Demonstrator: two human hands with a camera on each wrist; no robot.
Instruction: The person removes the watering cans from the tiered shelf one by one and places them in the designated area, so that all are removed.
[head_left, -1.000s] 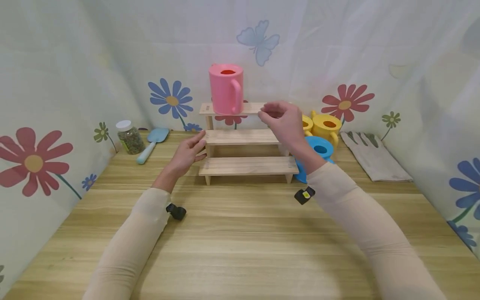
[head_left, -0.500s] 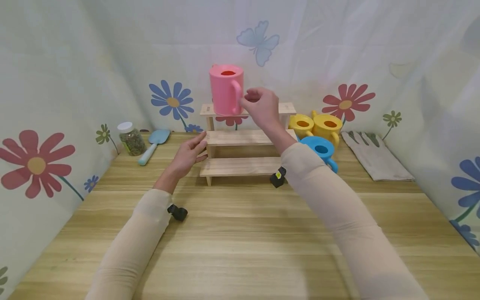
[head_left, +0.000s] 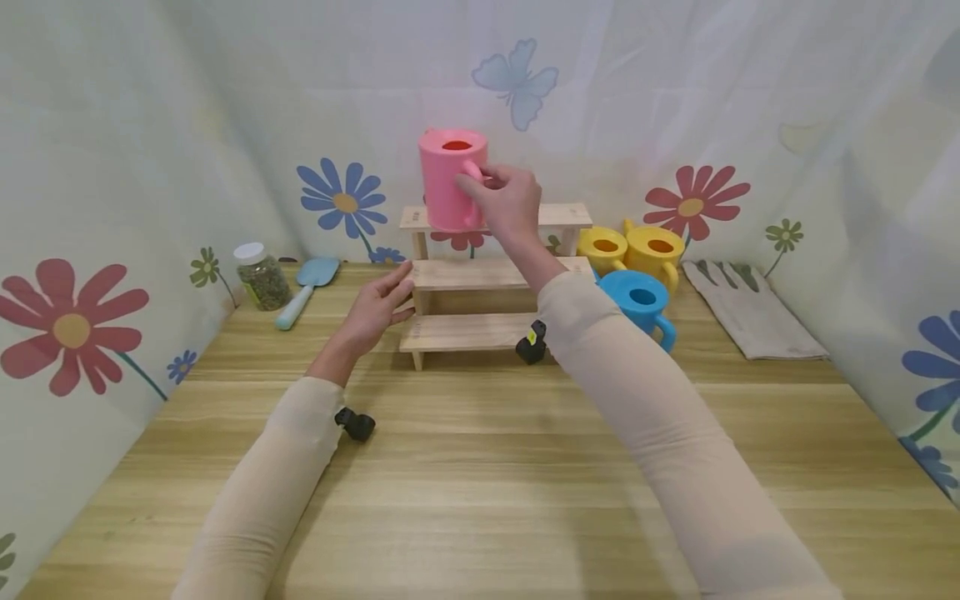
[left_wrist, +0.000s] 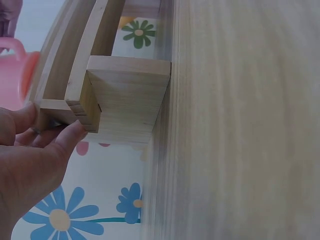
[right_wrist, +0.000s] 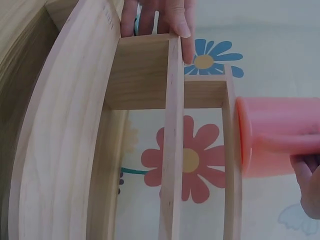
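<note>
A pink watering can point(head_left: 444, 187) stands on the top board of a three-step wooden shelf point(head_left: 480, 275). My right hand point(head_left: 512, 204) pinches its handle from the right, thumb on the near side. The right wrist view catches only part of that hand point(right_wrist: 310, 187) beside the pink can point(right_wrist: 275, 117). At the shelf's left end, my left hand point(head_left: 369, 312) touches the middle step with mostly straight fingers. In the left wrist view, the left hand point(left_wrist: 37, 160) has its fingertips right against the end of the wooden boards point(left_wrist: 130, 75).
Two yellow watering cans point(head_left: 662, 254) and a blue one point(head_left: 637, 302) stand right of the shelf. Farther right lies a pair of gloves point(head_left: 757, 321). At the left are a white-capped jar point(head_left: 262, 279) and a light blue hand shovel point(head_left: 306, 292). A flowered curtain hangs behind.
My right hand has moved left and up from the top board's right side to the pink watering can and taken its handle. My left hand has stayed at the shelf's end.
</note>
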